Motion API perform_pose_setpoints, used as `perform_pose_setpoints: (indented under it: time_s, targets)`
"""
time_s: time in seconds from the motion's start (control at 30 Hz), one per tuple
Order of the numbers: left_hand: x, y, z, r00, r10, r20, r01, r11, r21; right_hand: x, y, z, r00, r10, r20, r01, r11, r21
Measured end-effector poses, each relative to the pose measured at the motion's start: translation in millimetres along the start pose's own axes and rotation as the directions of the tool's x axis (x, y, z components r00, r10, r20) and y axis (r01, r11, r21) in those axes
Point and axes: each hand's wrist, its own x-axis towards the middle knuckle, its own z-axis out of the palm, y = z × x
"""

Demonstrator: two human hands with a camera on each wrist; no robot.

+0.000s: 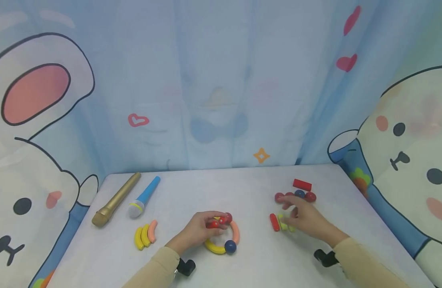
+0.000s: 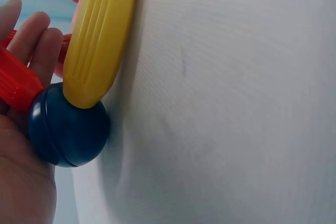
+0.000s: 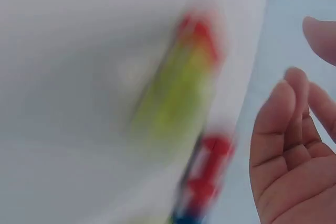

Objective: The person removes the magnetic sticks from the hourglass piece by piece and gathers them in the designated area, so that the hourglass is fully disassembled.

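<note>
My left hand (image 1: 201,230) holds a red grooved piece (image 2: 16,80) of a ring of toy parts at the middle of the table. In the left wrist view, a dark blue ball (image 2: 65,127) joins this piece to a yellow curved piece (image 2: 102,30). An orange curved piece (image 1: 235,232) and a red ball (image 1: 228,217) form the ring's right side; fingers hide part of its left. My right hand (image 1: 307,218) hovers with fingers loosely bent and nothing between them. Beneath it lie yellow-green pieces (image 1: 283,224) beside a red stick (image 1: 274,222), blurred in the right wrist view.
Behind the right hand sit several red balls (image 1: 310,197), a blue ball (image 1: 299,193) and a red block (image 1: 302,185). On the left lie a gold microphone (image 1: 116,200), a blue microphone (image 1: 145,196), yellow curved pieces (image 1: 139,239) and an orange one (image 1: 152,231). A curtain (image 1: 221,80) borders the table's back.
</note>
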Motion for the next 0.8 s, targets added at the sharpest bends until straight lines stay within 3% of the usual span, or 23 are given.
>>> perform_pose_setpoints:
  time_s: [0.17,0.33,0.57,0.8]
  targets:
    - [2.2,-3.6,-1.4,1.0,0.016,0.017,-0.016,1.0,-0.014,29.9,-61.1,54.8,0.989,-0.081,0.123,0.076,0.996,0.046]
    - [3.1,-6.7,-1.0,0.999,0.036,0.025,-0.036,0.999,-0.014,47.0,-81.7,94.0,0.975,-0.165,0.15,0.159,0.986,0.051]
    - [-1.3,-7.0,-4.4,0.999,0.032,0.005,-0.032,0.999,-0.028,52.1,-88.4,112.7,0.964,-0.251,0.086,0.257,0.964,-0.064]
    - [-4.7,-8.0,-6.4,0.999,0.038,-0.019,-0.038,0.999,0.003,52.2,-89.0,114.7,0.948,-0.299,0.105,0.309,0.946,-0.094]
